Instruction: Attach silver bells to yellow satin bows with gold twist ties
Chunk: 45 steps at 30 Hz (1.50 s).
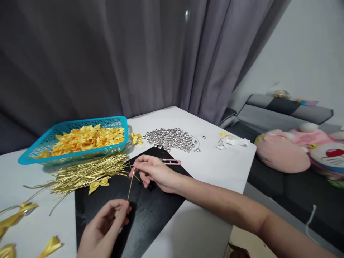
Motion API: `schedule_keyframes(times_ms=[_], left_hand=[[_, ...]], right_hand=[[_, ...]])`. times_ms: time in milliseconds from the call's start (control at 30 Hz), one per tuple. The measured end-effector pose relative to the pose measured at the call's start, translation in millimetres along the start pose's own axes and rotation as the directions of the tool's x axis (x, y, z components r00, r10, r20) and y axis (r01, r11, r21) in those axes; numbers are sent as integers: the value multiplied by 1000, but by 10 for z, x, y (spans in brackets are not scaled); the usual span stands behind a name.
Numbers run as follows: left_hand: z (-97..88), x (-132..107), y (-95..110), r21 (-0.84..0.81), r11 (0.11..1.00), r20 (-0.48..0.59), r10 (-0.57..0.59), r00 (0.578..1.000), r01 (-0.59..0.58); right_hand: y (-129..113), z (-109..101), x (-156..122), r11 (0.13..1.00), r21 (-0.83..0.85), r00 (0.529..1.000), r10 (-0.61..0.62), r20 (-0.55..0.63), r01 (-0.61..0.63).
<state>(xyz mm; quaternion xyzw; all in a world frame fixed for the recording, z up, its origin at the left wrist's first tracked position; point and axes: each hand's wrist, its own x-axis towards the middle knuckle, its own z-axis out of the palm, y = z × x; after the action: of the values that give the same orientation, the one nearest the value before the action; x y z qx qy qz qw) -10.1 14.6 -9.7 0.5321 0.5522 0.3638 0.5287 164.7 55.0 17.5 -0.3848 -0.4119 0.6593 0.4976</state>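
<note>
My left hand (106, 224) pinches the lower end of a thin gold wire strip (130, 188) above a black mat (150, 211). My right hand (153, 173) pinches the strip's upper end, fingers closed, close to a pile of gold wire strips (86, 173). A yellow ribbon bow (99, 184) lies beside that pile. Just past my right hand lie pink snips (172, 162). Behind them is a heap of silver bells (170, 138).
A turquoise basket (67, 126) full of yellow ribbon bows stands at the back left of the white table (220, 168). Finished bows (16, 213) lie at the left edge. White scraps (232, 142) sit far right. A sofa with plush toys (303, 150) is beyond; a grey curtain hangs behind.
</note>
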Motion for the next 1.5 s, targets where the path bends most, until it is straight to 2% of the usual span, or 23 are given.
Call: schedule_keyframes(times_ms=[33, 133, 300, 600, 900, 1300, 1500], left_hand=[[1, 2, -6, -16, 1000, -1, 5, 1000, -5], [-23, 30, -43, 17, 1000, 104, -17, 994, 16], [-59, 51, -78, -22, 1000, 184, 21, 983, -17], [-3, 33, -64, -8, 996, 223, 88, 971, -88], [-9, 91, -187, -16, 997, 220, 83, 972, -82], [-10, 72, -125, -72, 997, 194, 49, 980, -36], [2, 59, -110, -100, 994, 81, 46, 996, -38]], right_hand=[[1, -6, 2, 1000, -3, 1000, -5, -3, 5], [7, -11, 1, 1000, -10, 1000, -14, -7, 14], [4, -10, 7, 999, -15, 999, -34, -6, 34], [10, -19, 16, 999, -39, 1000, -32, -2, 31], [20, 19, 12, 996, -77, 999, -32, 9, 32], [3, 12, 2, 997, -80, 1000, -15, 2, 15], [6, 6, 23, 996, -88, 999, -21, -28, 18]])
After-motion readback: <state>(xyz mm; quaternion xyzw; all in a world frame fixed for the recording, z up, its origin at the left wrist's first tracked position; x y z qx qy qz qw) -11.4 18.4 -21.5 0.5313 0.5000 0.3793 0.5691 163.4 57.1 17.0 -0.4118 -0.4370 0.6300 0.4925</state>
